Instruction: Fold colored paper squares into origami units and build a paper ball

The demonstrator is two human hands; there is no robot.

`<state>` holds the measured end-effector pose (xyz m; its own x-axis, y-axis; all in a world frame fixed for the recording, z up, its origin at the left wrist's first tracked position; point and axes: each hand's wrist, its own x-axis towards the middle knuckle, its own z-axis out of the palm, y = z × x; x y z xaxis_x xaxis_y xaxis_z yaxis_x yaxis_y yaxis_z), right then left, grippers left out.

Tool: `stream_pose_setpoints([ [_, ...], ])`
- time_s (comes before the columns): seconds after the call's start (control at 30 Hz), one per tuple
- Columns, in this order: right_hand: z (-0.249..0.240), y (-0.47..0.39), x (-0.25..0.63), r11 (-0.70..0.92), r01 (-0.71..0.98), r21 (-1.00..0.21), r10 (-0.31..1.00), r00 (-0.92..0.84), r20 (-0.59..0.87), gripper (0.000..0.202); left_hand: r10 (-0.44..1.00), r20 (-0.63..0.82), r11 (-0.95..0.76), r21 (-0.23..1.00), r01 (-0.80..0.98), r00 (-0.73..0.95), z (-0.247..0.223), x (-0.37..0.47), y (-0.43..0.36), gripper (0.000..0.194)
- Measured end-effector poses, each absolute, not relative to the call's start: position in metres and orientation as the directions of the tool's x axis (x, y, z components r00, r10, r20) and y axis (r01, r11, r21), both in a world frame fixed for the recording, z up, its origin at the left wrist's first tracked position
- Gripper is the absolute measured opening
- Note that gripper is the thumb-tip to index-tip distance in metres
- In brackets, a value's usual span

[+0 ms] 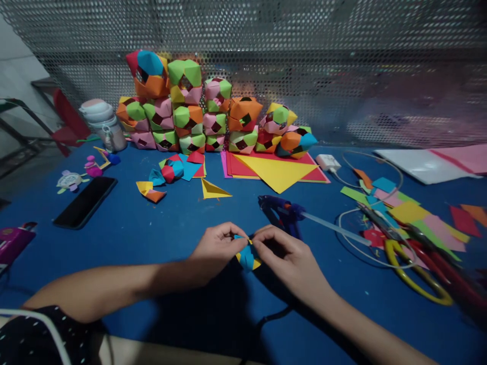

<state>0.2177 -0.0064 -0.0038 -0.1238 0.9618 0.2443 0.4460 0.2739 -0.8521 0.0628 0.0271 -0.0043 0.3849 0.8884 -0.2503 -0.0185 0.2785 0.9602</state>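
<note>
Pinching blue-and-yellow folded paper (248, 257) at lower center of frame: left hand (216, 249) and right hand (291, 258) both closed on its top edge, fingertips nearly meeting. Glue gun (283, 209) just beyond right hand; yellow folded triangle (213, 189) above left.

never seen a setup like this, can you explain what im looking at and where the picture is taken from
There is no machine here: a person works with two bare hands. The single picture comes from a camera on their head, looking forward and down. The left hand and right hand hold a small blue and yellow folded paper between them. On the blue table lie a glue gun, a phone, scissors and paper pieces. Folded paper shapes are stacked at the back.
</note>
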Motion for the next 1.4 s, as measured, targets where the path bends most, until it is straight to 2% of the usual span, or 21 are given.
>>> stream_pose_setpoints([
  [0.17, -0.008, -0.007, 0.213, 0.196, 0.403, -0.894, 0.977, -0.005, 0.212, 0.008, 0.878, -0.258, 0.291, 0.956, -0.021, 0.404, -0.007, 0.063, 0.025, 0.011],
  [0.3, -0.013, -0.008, 0.213, 0.249, 0.443, -0.861, 0.959, 0.007, 0.282, 0.009, 0.848, -0.252, 0.302, 0.953, -0.036, 0.466, -0.01, 0.063, 0.026, 0.014],
  [0.4, -0.014, -0.009, 0.215, 0.283, 0.455, -0.845, 0.952, -0.022, 0.307, 0.007, 0.863, -0.245, 0.259, 0.966, 0.031, 0.442, -0.008, 0.062, 0.027, 0.016],
  [0.5, -0.01, -0.009, 0.218, 0.242, 0.36, -0.901, 0.967, -0.016, 0.254, 0.011, 0.904, -0.203, 0.186, 0.979, 0.081, 0.375, -0.004, 0.06, 0.029, 0.016],
  [0.6, -0.005, -0.007, 0.219, 0.178, 0.344, -0.922, 0.983, -0.018, 0.183, 0.019, 0.922, -0.18, 0.181, 0.983, 0.029, 0.342, -0.004, 0.059, 0.031, 0.017],
  [0.67, -0.005, -0.006, 0.219, 0.185, 0.421, -0.888, 0.982, -0.055, 0.179, 0.017, 0.932, -0.144, 0.148, 0.989, 0.014, 0.334, -0.008, 0.058, 0.031, 0.014],
  [0.77, -0.009, -0.005, 0.219, 0.291, 0.527, -0.799, 0.957, -0.146, 0.252, 0.019, 0.933, -0.098, 0.085, 0.995, 0.052, 0.347, -0.018, 0.058, 0.03, 0.009],
  [0.9, -0.017, -0.006, 0.219, 0.468, 0.597, -0.651, 0.882, -0.272, 0.384, 0.018, 0.879, -0.183, 0.164, 0.983, 0.082, 0.44, -0.029, 0.057, 0.029, 0.011],
  [0.97, -0.018, -0.006, 0.22, 0.511, 0.602, -0.614, 0.858, -0.31, 0.411, 0.018, 0.865, -0.195, 0.173, 0.981, 0.091, 0.463, -0.029, 0.057, 0.03, 0.011],
  [1.07, -0.018, -0.005, 0.222, 0.497, 0.577, -0.648, 0.867, -0.296, 0.401, 0.019, 0.868, -0.152, 0.098, 0.986, 0.137, 0.473, -0.027, 0.056, 0.031, 0.007],
  [1.23, -0.016, -0.002, 0.221, 0.332, 0.517, -0.789, 0.943, -0.188, 0.274, 0.017, 0.907, 0.021, -0.111, 0.975, 0.19, 0.421, -0.019, 0.053, 0.032, 0.012],
  [1.4, -0.017, -0.007, 0.221, 0.347, 0.557, -0.755, 0.937, -0.173, 0.304, 0.022, 0.906, 0.114, -0.226, 0.945, 0.238, 0.406, -0.019, 0.054, 0.03, 0.014],
])
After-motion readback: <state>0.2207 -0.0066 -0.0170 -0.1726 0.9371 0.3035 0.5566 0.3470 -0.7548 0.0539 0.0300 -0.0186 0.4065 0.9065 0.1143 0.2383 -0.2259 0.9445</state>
